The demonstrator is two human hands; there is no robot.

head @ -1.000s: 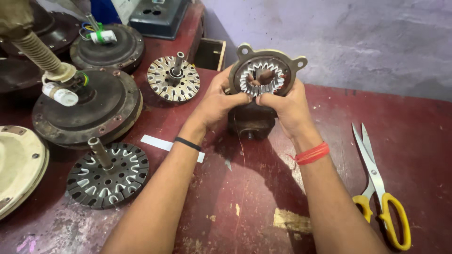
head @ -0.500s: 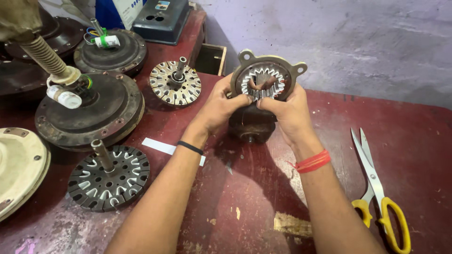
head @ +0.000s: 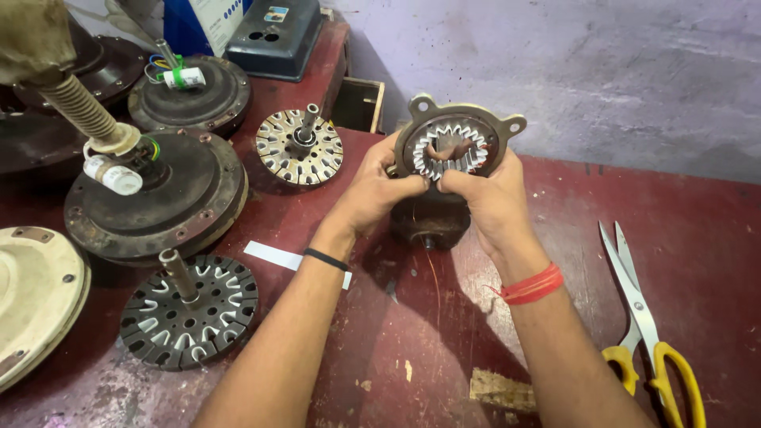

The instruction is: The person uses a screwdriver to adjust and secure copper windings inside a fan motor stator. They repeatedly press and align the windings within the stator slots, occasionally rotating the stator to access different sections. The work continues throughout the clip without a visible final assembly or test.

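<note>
Both hands, left hand [head: 379, 189] and right hand [head: 485, 198], lift a round motor housing [head: 458, 149] above the red tabletop [head: 444, 333] near its far edge, fingers [head: 412, 184] pinching its toothed inner ring; yellow-handled scissors [head: 646, 325] lie toward the right edge.

Both forearms reach forward, left hand [head: 379, 192] and right hand [head: 485, 198] raised, thumbs meeting, fingers curled.
</note>
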